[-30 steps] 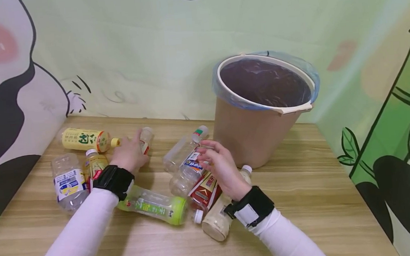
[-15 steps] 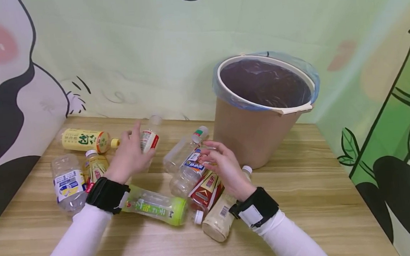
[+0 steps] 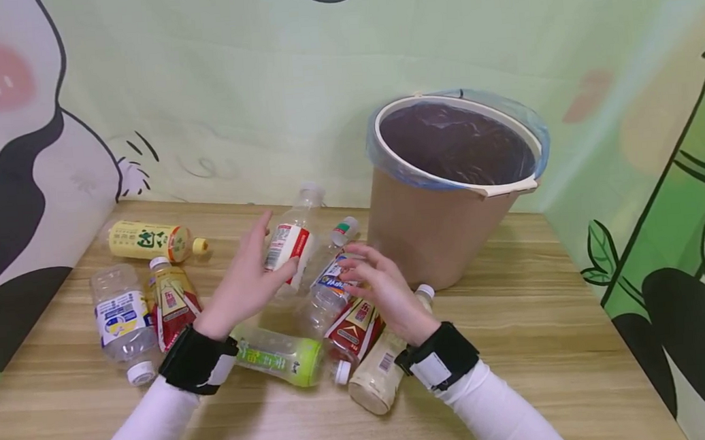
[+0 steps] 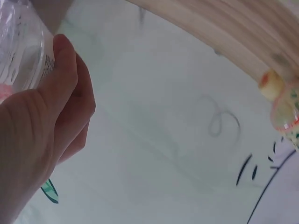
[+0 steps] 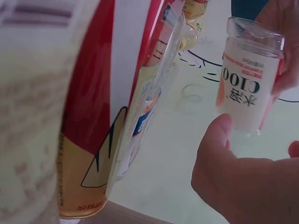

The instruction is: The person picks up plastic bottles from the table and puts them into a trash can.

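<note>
My left hand grips a clear plastic bottle with a white and red label, between thumb and fingers. The bottle tilts, neck up and to the right, above the other bottles. Only part of this bottle shows in the left wrist view; the fingers wrap its far side. My right hand holds nothing, its fingers loosely bent over a bottle with a blue label and a red-labelled bottle. In the right wrist view, the held bottle is just beyond my right thumb.
A brown bin lined with a bluish bag stands at the back right. Several bottles lie around: yellow-labelled, red-and-gold, white-labelled, green-ended and cream. A printed cloth wall rises behind the wooden table.
My left hand has lifted the clear bottle from the back left and carried it right, toward my right hand. The right hand has barely moved.
</note>
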### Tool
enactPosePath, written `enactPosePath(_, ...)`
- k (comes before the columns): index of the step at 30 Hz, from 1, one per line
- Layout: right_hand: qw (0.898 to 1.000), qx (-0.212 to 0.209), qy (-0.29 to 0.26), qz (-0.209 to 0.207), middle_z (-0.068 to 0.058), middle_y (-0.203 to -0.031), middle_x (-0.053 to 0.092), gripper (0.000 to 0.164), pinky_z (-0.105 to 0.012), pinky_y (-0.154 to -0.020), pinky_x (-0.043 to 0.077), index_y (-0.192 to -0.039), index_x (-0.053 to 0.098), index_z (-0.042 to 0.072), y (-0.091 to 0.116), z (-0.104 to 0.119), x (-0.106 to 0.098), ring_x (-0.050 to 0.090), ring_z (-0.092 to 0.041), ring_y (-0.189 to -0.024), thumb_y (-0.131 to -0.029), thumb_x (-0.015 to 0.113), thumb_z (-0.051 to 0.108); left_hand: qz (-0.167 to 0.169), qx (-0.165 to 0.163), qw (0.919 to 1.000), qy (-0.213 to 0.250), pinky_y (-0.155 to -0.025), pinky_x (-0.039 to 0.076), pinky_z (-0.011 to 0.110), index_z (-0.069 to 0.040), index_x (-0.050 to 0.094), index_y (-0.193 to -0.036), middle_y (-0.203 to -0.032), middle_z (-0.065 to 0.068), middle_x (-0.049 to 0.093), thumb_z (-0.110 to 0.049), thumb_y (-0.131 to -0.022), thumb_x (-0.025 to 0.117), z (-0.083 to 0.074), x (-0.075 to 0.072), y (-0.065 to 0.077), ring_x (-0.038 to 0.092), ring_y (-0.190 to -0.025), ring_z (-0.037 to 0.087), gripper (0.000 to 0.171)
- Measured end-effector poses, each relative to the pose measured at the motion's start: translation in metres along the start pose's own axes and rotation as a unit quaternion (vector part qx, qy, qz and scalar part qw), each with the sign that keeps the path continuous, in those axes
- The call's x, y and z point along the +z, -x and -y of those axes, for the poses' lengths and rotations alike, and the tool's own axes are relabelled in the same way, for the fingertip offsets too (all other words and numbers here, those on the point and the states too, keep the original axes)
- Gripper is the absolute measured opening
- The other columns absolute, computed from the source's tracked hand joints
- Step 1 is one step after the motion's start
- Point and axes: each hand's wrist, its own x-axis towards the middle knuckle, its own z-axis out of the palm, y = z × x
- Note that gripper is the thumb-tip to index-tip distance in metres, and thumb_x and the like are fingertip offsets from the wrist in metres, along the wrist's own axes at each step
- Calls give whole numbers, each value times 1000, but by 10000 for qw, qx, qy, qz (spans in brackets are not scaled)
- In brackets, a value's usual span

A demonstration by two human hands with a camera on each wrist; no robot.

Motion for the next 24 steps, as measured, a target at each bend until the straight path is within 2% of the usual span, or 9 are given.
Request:
enactPosePath(4,9996,18,149,229,-26,-150,46,57,-46,-113,48,-155,34,6,1,0,1,55,-33,-125,-99,45,8,105,144,9990,418,-100,52,56,-4,11,-161,-155,30,33,-21,-97,63,-5,15,5,50,-128,43,84)
enactPosePath(9,9985,-38,291,457,-22,-157,42,61,-48,-115,45,-159,26,8,2,0,2,50,-36,-135,-102,45,11,285,148,9960,839,-97,55,51,-2,14,-160,-157,28,33,-23,-100,59,-11,30,12,53,-126,41,78)
enactPosePath(14,9984,-150,461,302,-23,-155,44,64,-49,-116,44,-161,21,12,2,-1,-1,50,-36,-138,-102,45,14,343,55,9927,1157,-97,56,51,-7,14,-161,-158,25,33,-28,-101,58,-18,40,15,57,-125,43,77)
enactPosePath(19,9978,-212,588,236,-17,-161,34,66,-54,-116,41,-163,16,17,4,-1,-6,46,-37,-140,-103,42,22,397,24,9890,1426,-102,53,54,-12,16,-161,-156,24,36,-29,-103,56,-22,46,18,59,-125,43,73)
enactPosePath(21,9977,-207,604,238,-13,-164,29,64,-52,-114,44,-162,17,20,4,-1,-7,47,-34,-138,-103,41,25,377,17,9883,1481,-103,53,54,-14,18,-161,-156,24,38,-28,-103,56,-22,47,18,59,-125,42,71)
enactPosePath(24,9976,-209,626,191,-14,-158,36,62,-40,-103,51,-162,20,23,4,-1,-9,56,-27,-125,-103,41,26,324,2,9885,1475,-102,53,53,-14,20,-159,-152,23,43,-27,-103,55,-21,49,18,61,-123,41,68)
